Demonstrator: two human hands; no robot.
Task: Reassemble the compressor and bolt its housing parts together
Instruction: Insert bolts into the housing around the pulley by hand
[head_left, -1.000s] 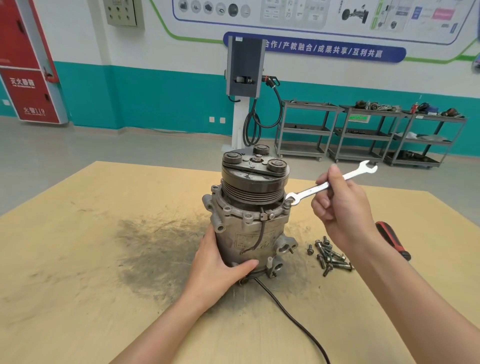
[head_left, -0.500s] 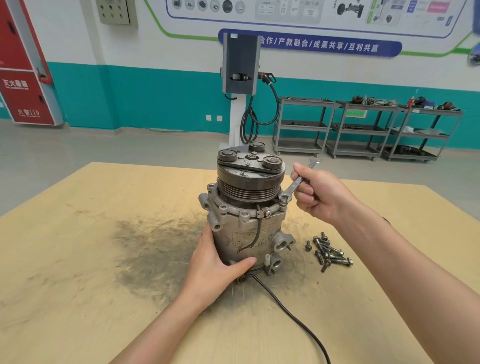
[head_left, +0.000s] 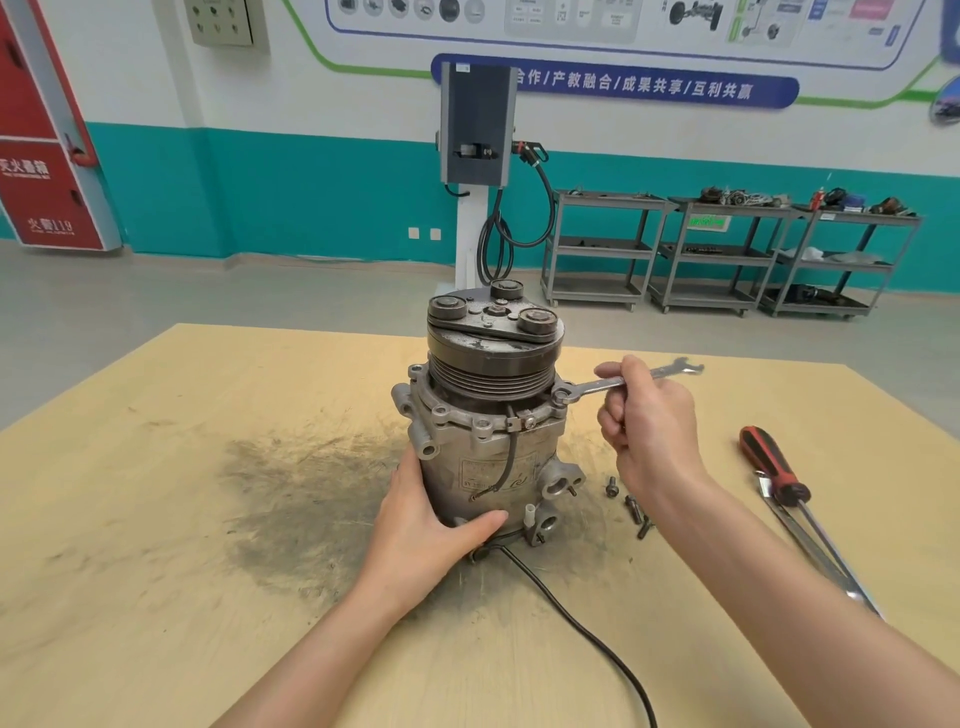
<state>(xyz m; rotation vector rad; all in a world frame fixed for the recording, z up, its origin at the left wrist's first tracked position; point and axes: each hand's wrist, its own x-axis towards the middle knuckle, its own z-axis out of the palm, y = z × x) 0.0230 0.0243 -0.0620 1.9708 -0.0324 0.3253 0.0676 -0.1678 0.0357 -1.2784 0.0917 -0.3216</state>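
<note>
Compressor (head_left: 488, 447): one wrench (head_left: 608, 383), three visible bolts (head_left: 630, 506), two hands.

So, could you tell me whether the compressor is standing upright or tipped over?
Upright: the compressor stands on end on the table, pulley uppermost, steadied by the left hand.

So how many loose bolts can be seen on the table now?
3 bolts lie right of the compressor, beside the right hand's wrist. The forearm may hide more.
</note>
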